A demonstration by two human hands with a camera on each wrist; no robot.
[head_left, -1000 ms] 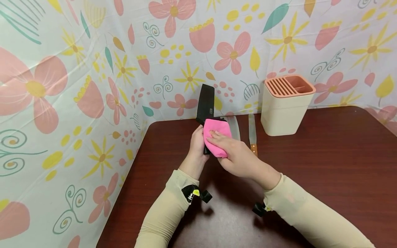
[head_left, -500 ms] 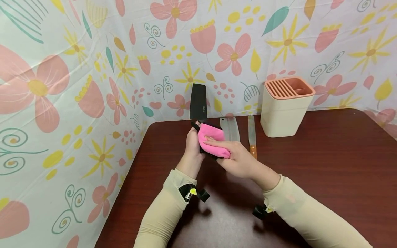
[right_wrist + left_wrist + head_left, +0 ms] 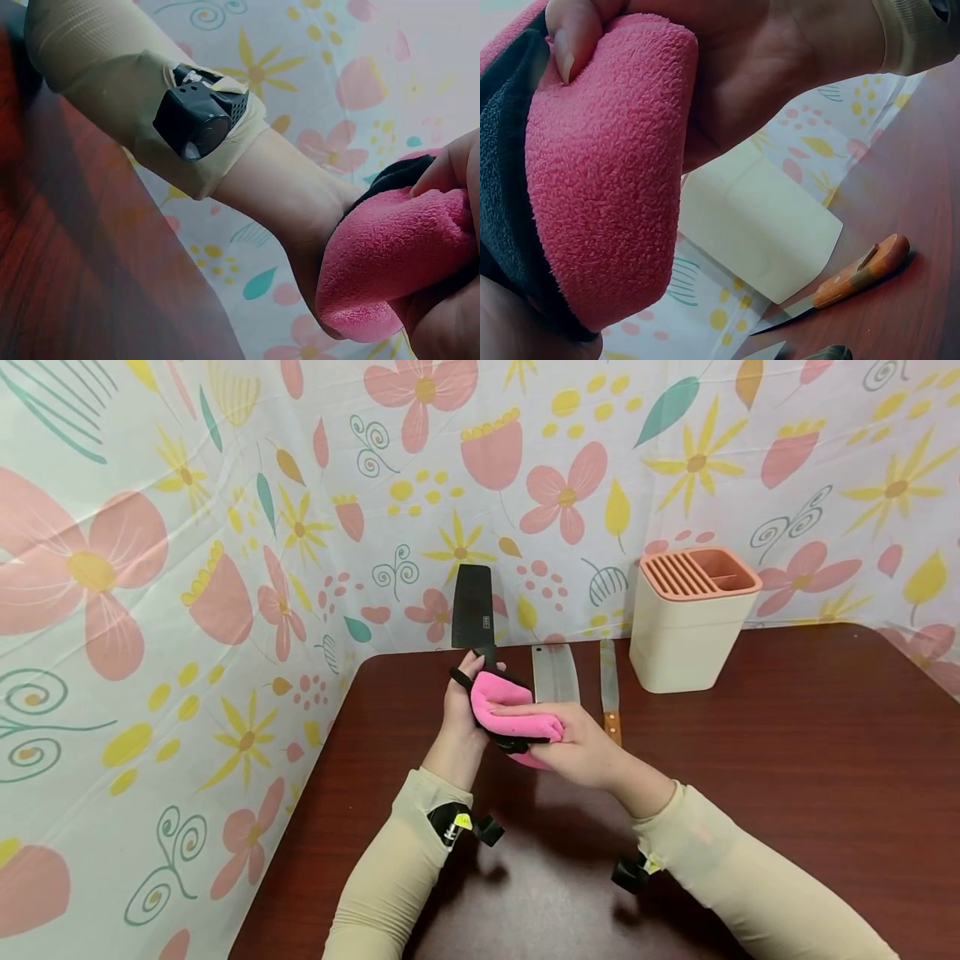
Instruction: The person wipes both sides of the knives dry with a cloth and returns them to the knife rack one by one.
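Observation:
A black cleaver [image 3: 472,607] stands blade up in the head view, tilted slightly left. My left hand [image 3: 456,714] grips it around the handle, most of which is hidden. My right hand [image 3: 583,747] pinches a folded pink cloth [image 3: 504,703] with a black underside and holds it against the handle and the left palm. In the left wrist view, the fluffy cloth [image 3: 615,172] covers much of the scene, with the right thumb pressing on it. The right wrist view shows the cloth [image 3: 394,251] bunched between both hands.
Behind the hands a silver cleaver [image 3: 555,672] lies on the brown table [image 3: 787,777]. To its right is a knife [image 3: 611,681] with a wooden handle. A cream knife block [image 3: 675,647] with an orange slotted top stands at the back, before a flowered curtain [image 3: 420,485].
The black cleaver and left hand have shifted left. The cloth has slid slightly down and folded over, from spread flat under the right fingers to pinched in the right hand.

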